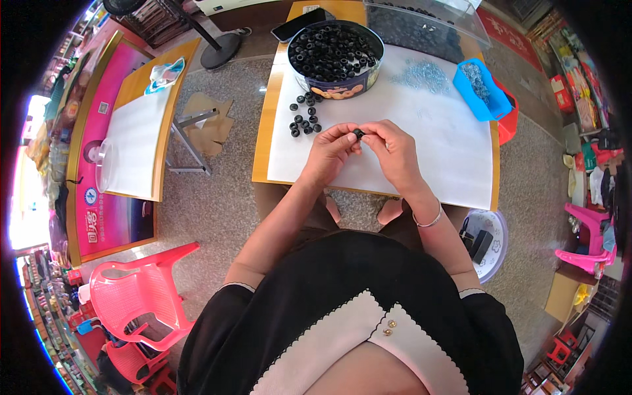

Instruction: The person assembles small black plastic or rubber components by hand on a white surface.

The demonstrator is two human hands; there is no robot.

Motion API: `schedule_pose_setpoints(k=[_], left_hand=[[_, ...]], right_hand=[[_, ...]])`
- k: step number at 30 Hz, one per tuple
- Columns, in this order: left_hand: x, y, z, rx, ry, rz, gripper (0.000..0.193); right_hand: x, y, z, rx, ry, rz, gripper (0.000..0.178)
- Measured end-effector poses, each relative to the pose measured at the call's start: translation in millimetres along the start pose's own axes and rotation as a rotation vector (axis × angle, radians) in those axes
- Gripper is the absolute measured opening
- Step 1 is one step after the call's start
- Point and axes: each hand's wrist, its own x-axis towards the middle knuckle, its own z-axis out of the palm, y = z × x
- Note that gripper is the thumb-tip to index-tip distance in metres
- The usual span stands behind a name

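I hold one small black piece [359,133] at the centre of the frame, just above the white sheet [454,148] on the tabletop [263,151]. It sits between the fingertips of my left hand [329,151] and my right hand [397,151]; both pinch it, thumb against fingers, with the hands almost meeting around it.

Which way it points I can't tell: only a dark bit shows between my fingers, too little to read a long axis. Whether anything else is in my grip is hidden too, as my fingers cover most of the piece.

Up and left of my hands lie loose black pieces [298,119], rounded, some with a hole showing. Above them stands a round tin [337,91] heaped with more. Toward the upper right, small clear bits [424,77] are scattered, too fine to make out singly, near a blue tray [488,113] that partly covers a red tray [508,125]. A clear box [474,27] is cut off by the top edge.
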Motion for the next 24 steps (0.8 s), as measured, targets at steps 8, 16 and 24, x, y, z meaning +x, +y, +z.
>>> schedule_pose_setpoints(k=[8,16,24], left_hand=[[-2.6,-3.0,-1.0,0.107,0.017,-0.005,0.021],[-0.2,0.3,0.2,0.121,-0.046,-0.007,0.046],[-2.8,4.6,2.0,0.085,-0.101,-0.057,0.068]], right_hand=[[0.6,4.3,-6.4,0.016,-0.065,-0.015,0.009],[6.4,11.3,-16.0,-0.022,-0.246,-0.050,0.025],[-0.2,20.8,-8.0,-0.040,-0.316,-0.182,0.025]])
